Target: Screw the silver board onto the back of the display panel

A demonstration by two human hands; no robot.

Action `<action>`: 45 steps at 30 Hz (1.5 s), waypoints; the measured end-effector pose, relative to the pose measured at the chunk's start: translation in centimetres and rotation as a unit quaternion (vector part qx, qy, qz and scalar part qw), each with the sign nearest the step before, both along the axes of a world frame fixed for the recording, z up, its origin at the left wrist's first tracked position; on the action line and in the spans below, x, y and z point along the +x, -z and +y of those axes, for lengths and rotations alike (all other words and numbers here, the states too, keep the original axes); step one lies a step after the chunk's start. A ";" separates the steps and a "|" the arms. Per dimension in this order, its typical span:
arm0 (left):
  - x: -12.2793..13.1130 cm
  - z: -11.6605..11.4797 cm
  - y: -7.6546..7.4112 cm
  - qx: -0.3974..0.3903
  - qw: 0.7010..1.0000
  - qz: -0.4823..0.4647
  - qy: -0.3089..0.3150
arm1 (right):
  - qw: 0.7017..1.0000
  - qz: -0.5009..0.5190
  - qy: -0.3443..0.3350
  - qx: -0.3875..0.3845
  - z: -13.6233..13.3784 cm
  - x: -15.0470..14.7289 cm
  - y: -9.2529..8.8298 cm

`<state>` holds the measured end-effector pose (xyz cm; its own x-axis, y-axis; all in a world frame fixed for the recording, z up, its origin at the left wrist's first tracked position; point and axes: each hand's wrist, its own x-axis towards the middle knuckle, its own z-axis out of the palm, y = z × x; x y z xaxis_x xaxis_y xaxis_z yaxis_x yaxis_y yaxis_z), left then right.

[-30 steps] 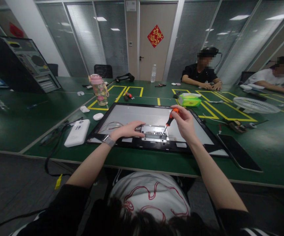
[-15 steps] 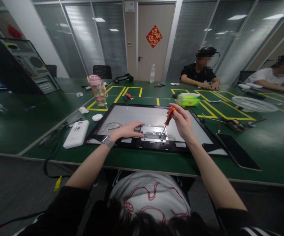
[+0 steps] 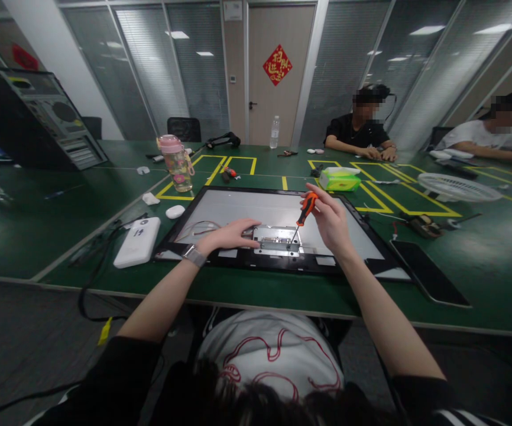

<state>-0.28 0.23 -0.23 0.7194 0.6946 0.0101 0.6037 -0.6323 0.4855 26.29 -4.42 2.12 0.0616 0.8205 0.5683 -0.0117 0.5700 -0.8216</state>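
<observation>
Green and glossy, the tabletop (image 3: 256, 296) in front of you carries everything within your reach. Your right hand (image 3: 330, 223) grasps an orange-and-black screwdriver (image 3: 307, 208), its thin shaft slanting down to the right part of a silver rectangular metal plate (image 3: 277, 251); whether the tip sits in a screw is too small to tell. Your left hand (image 3: 229, 235) spreads thumb and fingers at the plate's left end, seemingly steadying it, though I cannot tell whether you grip it. The plate lies near the front edge of a flat grey panel with a black frame (image 3: 247, 207).

Because the shaft leans, the tip could slip under force and scratch the plate or panel, or skid leftward into your fingers. Heavy pressure might flex the panel, and your silver-banded watch (image 3: 194, 255) could snag the thin loose cables (image 3: 199, 226).

Outside the frame, you have a white rectangular device (image 3: 137, 242) to the left and a black flat phone (image 3: 430, 273) to the right. Beyond sit a pink-lidded clear bottle (image 3: 177, 168), a bright green tissue pack (image 3: 339, 180) and, at right, two people. Behind stands a pale wooden door (image 3: 278, 112) between blinded glass partitions.
</observation>
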 end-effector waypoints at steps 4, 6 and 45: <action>0.1 -0.1 -0.1 -0.003 1.000 -0.002 -0.002 | 0.999 0.038 -0.011 0.016 0.0 -0.3 0.1; 0.1 -0.2 -0.2 0.001 1.000 -0.001 -0.002 | 0.999 0.032 0.007 0.018 -0.1 -0.3 0.1; 0.2 -0.2 -0.2 -0.004 1.000 0.000 -0.005 | 0.992 0.117 -0.046 0.006 -0.3 -0.4 -0.8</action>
